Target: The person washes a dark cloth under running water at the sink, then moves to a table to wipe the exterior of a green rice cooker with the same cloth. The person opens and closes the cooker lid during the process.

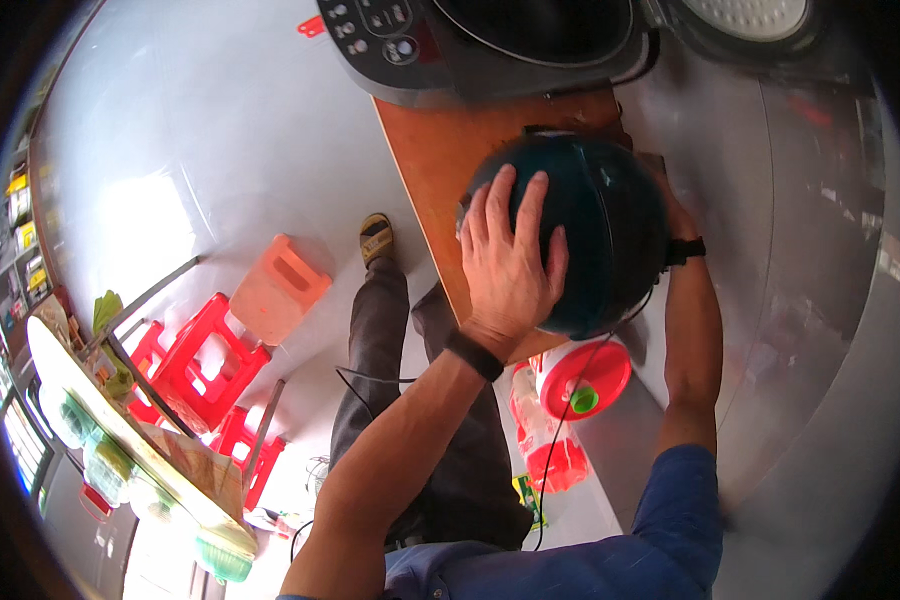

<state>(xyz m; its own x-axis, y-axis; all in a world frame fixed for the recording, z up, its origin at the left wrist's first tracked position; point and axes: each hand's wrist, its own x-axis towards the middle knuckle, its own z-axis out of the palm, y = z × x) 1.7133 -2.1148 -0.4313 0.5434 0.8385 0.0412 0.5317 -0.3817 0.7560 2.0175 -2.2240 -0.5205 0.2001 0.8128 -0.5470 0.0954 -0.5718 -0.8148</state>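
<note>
A rounded dark teal and black object, glossy and with a seam over its top, is over the end of a brown wooden surface; whether it is a helmet or an appliance I cannot tell. My left hand lies on its left side, fingers spread around the curve. At its right side is my right hand, with its fingers mostly hidden behind the object. Each wrist wears a black band. Beyond it stands a dark rice cooker with buttons on its panel and its lid raised.
The brown wooden surface runs beneath the object. Below are a red-lidded container and a red and clear plastic package. A thin black cable hangs near my right arm. Red plastic stools and a table edge are at left.
</note>
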